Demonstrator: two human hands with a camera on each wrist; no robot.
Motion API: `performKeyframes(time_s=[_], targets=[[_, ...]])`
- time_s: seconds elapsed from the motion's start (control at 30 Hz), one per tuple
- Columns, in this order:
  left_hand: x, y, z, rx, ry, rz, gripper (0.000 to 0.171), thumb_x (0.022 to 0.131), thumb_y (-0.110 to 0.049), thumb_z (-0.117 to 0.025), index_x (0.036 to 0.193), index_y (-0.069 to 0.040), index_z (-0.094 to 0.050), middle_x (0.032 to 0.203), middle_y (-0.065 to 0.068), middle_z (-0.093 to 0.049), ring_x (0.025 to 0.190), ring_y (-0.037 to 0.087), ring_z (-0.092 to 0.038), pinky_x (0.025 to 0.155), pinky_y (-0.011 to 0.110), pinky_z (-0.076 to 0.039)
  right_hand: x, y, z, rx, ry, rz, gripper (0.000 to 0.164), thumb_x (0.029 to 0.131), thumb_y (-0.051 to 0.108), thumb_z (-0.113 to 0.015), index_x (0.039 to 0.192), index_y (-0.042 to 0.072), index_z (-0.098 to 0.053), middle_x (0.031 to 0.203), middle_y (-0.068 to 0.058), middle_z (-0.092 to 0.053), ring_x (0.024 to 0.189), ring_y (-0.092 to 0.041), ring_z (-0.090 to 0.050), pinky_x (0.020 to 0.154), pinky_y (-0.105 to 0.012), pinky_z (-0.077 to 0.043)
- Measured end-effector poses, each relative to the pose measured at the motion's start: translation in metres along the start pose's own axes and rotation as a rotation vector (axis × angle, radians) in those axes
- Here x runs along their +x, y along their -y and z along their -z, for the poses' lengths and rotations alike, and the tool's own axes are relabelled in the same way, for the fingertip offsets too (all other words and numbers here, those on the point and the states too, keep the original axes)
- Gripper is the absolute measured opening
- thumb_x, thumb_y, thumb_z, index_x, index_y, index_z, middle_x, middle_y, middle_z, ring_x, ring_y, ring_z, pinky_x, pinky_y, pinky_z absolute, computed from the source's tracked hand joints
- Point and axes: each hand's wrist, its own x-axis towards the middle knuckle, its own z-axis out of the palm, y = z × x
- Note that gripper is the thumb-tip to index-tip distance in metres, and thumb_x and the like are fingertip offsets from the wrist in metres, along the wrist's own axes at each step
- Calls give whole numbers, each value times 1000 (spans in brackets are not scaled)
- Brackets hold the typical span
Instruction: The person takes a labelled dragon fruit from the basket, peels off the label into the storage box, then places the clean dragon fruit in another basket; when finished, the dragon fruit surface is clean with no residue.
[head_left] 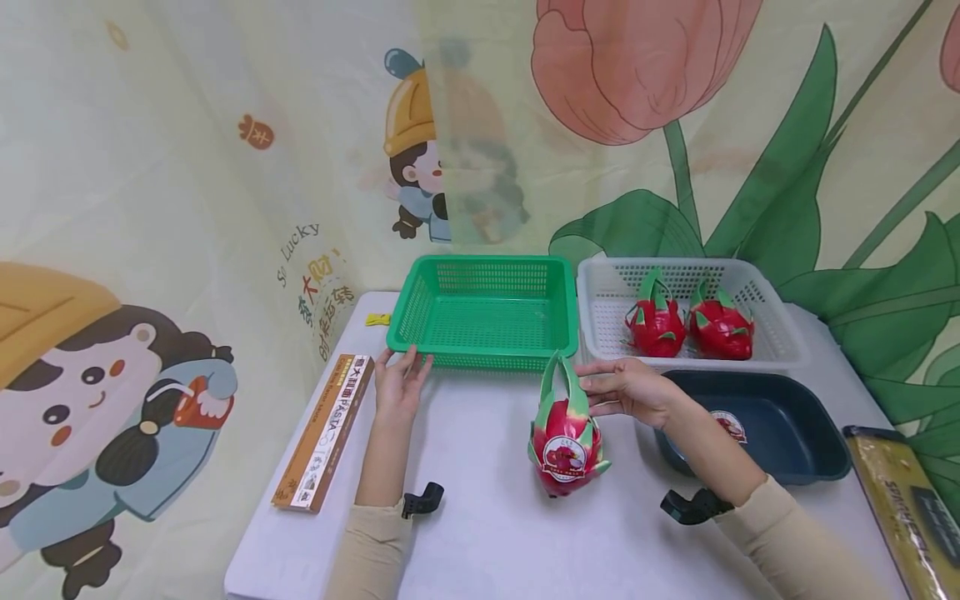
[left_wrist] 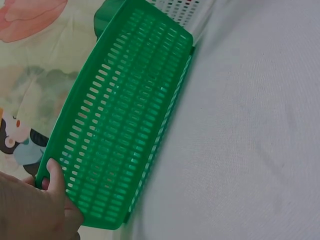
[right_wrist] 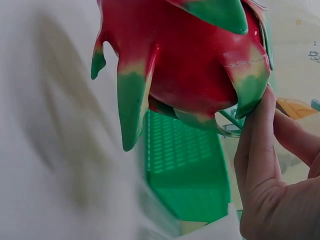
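Observation:
My right hand (head_left: 626, 390) holds a red toy dragon fruit (head_left: 567, 446) by its green leaves, over the white table in front of the green basket (head_left: 480, 358). A round label faces me on the fruit. Up close in the right wrist view, fingers (right_wrist: 260, 145) pinch the leafy end of the dragon fruit (right_wrist: 190, 65), the basket (right_wrist: 187, 160) beyond it. My left hand (head_left: 401, 385) grips the basket's front left corner. In the left wrist view its thumb (left_wrist: 56, 175) lies against the slotted wall of the basket (left_wrist: 120, 115).
To the right, a white basket (head_left: 690, 364) holds two dragon fruits (head_left: 657, 327). A dark blue bin (head_left: 780, 425) stands before it, partly behind my right forearm. A pasta box (head_left: 322, 433) lies at the left edge, a gold packet (head_left: 907, 508) at the right.

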Motion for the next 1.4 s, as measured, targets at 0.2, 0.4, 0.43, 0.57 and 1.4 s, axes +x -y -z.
performKeyframes(time_s=[0.2, 0.4, 0.43, 0.57, 1.4], targets=[[1, 0, 1, -11, 8, 6, 75, 99, 8, -61, 160, -20, -26, 140, 12, -42, 147, 32, -39, 111, 42, -51, 7, -19, 0, 26, 0, -22, 27, 106, 9, -57, 128, 2, -71, 101, -6, -79, 90, -21, -77, 84, -35, -64], [1, 0, 1, -22, 9, 7, 74, 99, 8, -60, 160, -19, -27, 139, 12, -43, 148, 32, -38, 110, 41, -52, 24, -30, 2, 61, -39, -79, 26, 105, 9, -60, 126, 3, -72, 102, -7, -79, 89, -22, -77, 83, -35, -64], [1, 0, 2, -28, 9, 8, 74, 99, 8, -60, 160, -19, -26, 139, 11, -44, 148, 32, -37, 110, 41, -52, 28, -30, 2, 70, -43, -86, 25, 104, 9, -61, 126, 3, -73, 102, -8, -79, 89, -22, -77, 83, -34, -64], [2, -1, 2, -51, -1, 19, 72, 100, 9, -59, 158, -19, -28, 135, 12, -45, 148, 32, -36, 111, 43, -51, 41, -31, 4, 97, -59, -111, 22, 105, 8, -60, 118, 6, -76, 102, -7, -79, 88, -20, -77, 83, -31, -64], [2, -2, 1, -53, -2, 24, 74, 99, 10, -60, 159, -20, -27, 139, 13, -45, 148, 32, -36, 106, 42, -55, 54, -32, 5, 191, -77, -95, 18, 104, 11, -62, 105, 15, -80, 102, -4, -79, 89, -18, -77, 85, -28, -63]])
